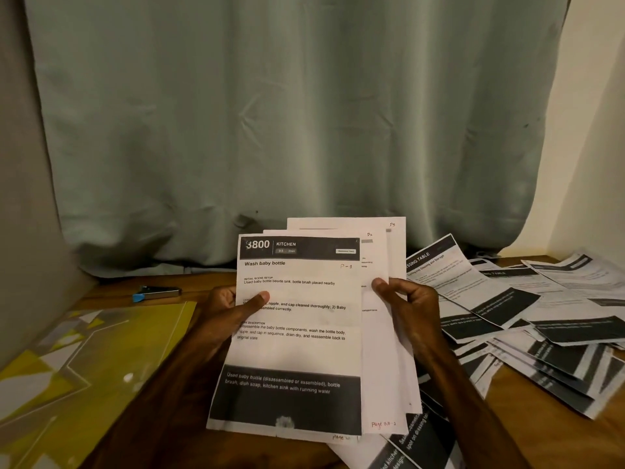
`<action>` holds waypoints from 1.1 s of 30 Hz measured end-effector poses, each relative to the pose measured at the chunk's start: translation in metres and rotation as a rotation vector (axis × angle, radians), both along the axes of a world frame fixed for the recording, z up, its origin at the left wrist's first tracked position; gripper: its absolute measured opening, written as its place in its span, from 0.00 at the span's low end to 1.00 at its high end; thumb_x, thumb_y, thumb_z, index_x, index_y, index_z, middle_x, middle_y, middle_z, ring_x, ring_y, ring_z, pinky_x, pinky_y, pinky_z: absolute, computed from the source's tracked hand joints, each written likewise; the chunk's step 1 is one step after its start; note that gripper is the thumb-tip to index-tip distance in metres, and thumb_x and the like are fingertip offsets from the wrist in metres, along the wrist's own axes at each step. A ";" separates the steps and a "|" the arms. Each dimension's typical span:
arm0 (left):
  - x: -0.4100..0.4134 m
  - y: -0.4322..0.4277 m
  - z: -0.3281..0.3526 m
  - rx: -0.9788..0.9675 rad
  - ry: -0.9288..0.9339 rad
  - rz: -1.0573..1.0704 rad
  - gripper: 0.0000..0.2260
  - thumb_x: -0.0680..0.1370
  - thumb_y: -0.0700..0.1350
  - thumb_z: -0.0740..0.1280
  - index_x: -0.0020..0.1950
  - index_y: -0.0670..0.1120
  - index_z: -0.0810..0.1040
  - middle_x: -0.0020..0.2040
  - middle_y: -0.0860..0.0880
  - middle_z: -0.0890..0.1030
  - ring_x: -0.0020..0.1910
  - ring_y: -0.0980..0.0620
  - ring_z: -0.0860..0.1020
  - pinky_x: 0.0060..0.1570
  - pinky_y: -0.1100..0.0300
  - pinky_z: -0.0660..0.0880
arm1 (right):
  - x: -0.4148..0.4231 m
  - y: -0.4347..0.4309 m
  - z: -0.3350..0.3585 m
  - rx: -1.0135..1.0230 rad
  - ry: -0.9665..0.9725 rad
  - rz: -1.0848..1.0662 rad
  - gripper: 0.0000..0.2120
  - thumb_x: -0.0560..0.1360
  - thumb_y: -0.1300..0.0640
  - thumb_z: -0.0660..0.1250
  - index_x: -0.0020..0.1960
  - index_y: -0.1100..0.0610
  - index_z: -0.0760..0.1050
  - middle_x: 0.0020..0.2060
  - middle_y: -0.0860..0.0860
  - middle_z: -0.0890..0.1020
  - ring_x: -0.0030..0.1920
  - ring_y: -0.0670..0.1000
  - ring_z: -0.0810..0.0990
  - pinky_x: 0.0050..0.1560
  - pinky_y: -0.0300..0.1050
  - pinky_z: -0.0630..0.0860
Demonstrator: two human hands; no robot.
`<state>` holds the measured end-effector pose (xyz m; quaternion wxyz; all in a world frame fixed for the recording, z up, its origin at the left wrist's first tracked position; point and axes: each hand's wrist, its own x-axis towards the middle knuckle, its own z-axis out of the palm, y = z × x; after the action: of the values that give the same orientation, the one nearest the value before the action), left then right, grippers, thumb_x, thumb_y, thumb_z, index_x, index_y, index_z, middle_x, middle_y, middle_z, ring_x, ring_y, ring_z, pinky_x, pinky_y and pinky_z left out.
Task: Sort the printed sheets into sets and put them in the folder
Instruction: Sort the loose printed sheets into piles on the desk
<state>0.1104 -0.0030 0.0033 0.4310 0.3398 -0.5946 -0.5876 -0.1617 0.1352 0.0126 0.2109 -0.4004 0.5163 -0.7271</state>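
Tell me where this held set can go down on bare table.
Bare table shows between the yellow folder and the held set, around the silver-blue item by the curtain. A smaller patch lies at the near right edge, beyond the loose sheets. The rest of the right side is crowded with them.

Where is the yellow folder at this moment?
Head view: the folder lies on the table at the left, beside the left hand holding the sheets.
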 end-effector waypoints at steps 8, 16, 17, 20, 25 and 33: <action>0.001 0.002 0.002 -0.010 0.035 0.014 0.16 0.73 0.46 0.77 0.57 0.42 0.83 0.52 0.41 0.87 0.50 0.38 0.86 0.57 0.35 0.79 | -0.007 -0.002 -0.002 0.012 -0.030 -0.111 0.07 0.70 0.56 0.79 0.46 0.58 0.86 0.44 0.50 0.88 0.47 0.53 0.87 0.50 0.51 0.82; 0.002 0.000 0.003 0.007 0.058 0.023 0.18 0.70 0.46 0.78 0.57 0.41 0.82 0.52 0.40 0.86 0.50 0.37 0.86 0.58 0.35 0.78 | -0.003 0.002 0.001 -0.007 -0.028 0.064 0.09 0.81 0.58 0.66 0.58 0.53 0.82 0.52 0.50 0.87 0.52 0.56 0.86 0.51 0.54 0.84; 0.002 0.000 0.002 0.003 0.057 0.027 0.17 0.71 0.46 0.78 0.56 0.41 0.83 0.51 0.40 0.87 0.50 0.37 0.86 0.57 0.36 0.79 | -0.003 0.002 0.001 -0.019 -0.055 0.083 0.10 0.81 0.59 0.65 0.61 0.54 0.81 0.54 0.51 0.87 0.53 0.57 0.86 0.52 0.56 0.84; 0.001 -0.001 0.003 0.000 0.063 0.057 0.12 0.73 0.42 0.76 0.54 0.40 0.83 0.49 0.41 0.87 0.47 0.39 0.86 0.49 0.43 0.84 | -0.006 0.002 0.002 -0.070 -0.088 0.139 0.16 0.82 0.64 0.62 0.68 0.54 0.76 0.59 0.51 0.85 0.56 0.58 0.85 0.50 0.57 0.85; 0.002 -0.003 0.007 0.007 0.106 0.118 0.09 0.75 0.41 0.75 0.53 0.42 0.82 0.48 0.43 0.87 0.44 0.43 0.87 0.38 0.54 0.84 | -0.002 0.003 0.003 -0.098 -0.098 0.180 0.34 0.81 0.69 0.62 0.78 0.44 0.56 0.52 0.45 0.87 0.52 0.53 0.87 0.41 0.47 0.84; -0.013 0.018 0.009 0.172 0.217 0.058 0.13 0.79 0.48 0.71 0.61 0.43 0.79 0.52 0.41 0.87 0.50 0.41 0.86 0.45 0.47 0.85 | 0.031 -0.006 -0.005 0.067 -0.075 0.364 0.19 0.80 0.55 0.70 0.70 0.52 0.74 0.57 0.58 0.85 0.54 0.62 0.86 0.50 0.57 0.84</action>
<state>0.0976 0.0148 0.0125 0.4786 0.3270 -0.4819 -0.6571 -0.1308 0.1288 0.0076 0.3712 -0.4527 0.4511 -0.6736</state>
